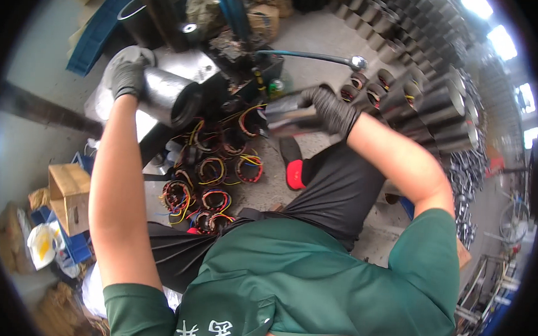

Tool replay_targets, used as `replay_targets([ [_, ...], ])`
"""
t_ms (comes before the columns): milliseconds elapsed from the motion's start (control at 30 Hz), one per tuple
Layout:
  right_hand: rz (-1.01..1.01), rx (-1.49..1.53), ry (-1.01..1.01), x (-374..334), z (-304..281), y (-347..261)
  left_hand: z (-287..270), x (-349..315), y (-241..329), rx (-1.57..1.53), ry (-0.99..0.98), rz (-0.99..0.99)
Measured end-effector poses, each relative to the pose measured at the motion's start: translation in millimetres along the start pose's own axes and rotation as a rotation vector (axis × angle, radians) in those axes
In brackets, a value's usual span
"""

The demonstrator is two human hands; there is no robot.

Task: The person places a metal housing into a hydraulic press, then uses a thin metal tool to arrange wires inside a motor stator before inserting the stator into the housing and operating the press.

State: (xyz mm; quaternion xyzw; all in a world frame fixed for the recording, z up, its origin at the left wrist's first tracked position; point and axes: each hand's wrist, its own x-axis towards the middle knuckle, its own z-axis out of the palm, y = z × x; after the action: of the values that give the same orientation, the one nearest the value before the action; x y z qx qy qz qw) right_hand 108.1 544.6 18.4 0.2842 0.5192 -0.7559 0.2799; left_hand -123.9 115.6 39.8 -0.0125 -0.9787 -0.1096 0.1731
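Note:
My left hand (128, 80), in a dark glove, is closed at the round-flanged end of a shiny metal cylinder (168, 96). This cylinder lies tilted over a bright metal work surface (192, 63), its dark open end toward the middle. My right hand (333, 111), also gloved, grips the right end of a smooth metal tube (290, 116), which is somewhat blurred. The tube is held roughly level above the floor, apart from the cylinder. Below and between my hands stand several wound stators (211, 169) with copper coils and yellow, red and blue wires.
Several metal tubes with wound coils inside (375, 96) stand at the right, before stacked empty tubes (369, 17). A lever with a blue shaft (308, 54) reaches across the far middle. A dark post (162, 16) rises at the far left; a wooden box (69, 198) is nearer.

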Motion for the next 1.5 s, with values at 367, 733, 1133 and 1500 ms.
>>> replay_targets([
  [367, -0.358, -1.052, 0.503, 3, -286, 47, 21, 21, 9, -0.034, -0.179, -0.17],
  [733, 0.15, -1.219, 0.627, 43, -328, 119, 14, 11, -11, -0.023, 0.02, -0.164],
  [1133, -0.61, -1.457, 0.439, -50, -44, -31, 9, -25, -6, -0.432, 0.268, -0.223],
  [1500, -0.553, -0.206, -0.172, 69, 238, 59, 6, -155, -7, -1.379, -0.004, -0.808],
])
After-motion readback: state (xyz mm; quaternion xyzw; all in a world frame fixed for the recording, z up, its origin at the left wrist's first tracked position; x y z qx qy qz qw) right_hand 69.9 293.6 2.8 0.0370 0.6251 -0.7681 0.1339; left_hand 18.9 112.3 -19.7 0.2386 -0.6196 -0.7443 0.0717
